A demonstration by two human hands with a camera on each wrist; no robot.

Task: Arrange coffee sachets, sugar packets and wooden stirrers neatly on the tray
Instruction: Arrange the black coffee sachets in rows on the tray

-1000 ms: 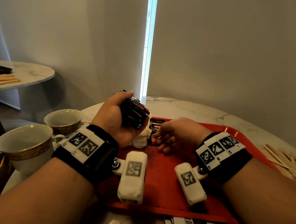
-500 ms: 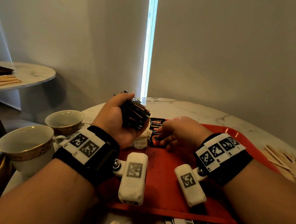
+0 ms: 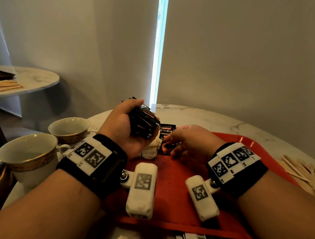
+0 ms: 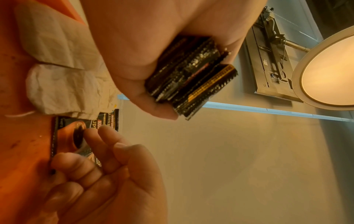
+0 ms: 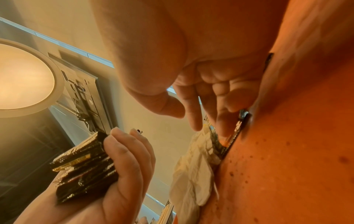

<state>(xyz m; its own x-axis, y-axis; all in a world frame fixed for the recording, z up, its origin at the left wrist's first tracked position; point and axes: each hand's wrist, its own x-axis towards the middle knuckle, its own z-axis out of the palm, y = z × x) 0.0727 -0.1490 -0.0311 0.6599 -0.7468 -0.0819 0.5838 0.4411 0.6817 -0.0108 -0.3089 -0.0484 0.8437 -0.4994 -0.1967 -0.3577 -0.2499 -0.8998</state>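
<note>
The right hand (image 3: 188, 141) is sliding a flat black coffee sachet (image 3: 167, 137) toward the far edge of the red plastic tray (image 3: 243, 143), its fingertips (image 4: 91, 133) now pressing the lower printed face, so more of the sachet's lettering is showing beyond the knuckles than a second ago.

Red tray (image 3: 243, 145), black sachets (image 3: 144, 123) (gold-trimmed)

Looks like a hotel room or lounge: round marble table (image 3: 197, 116), second marble table (image 3: 35, 79) behind, gilt teacups (image 3: 27, 156), blinds (image 3: 240, 54), round ceiling lamp (image 4: 329, 71).
</note>
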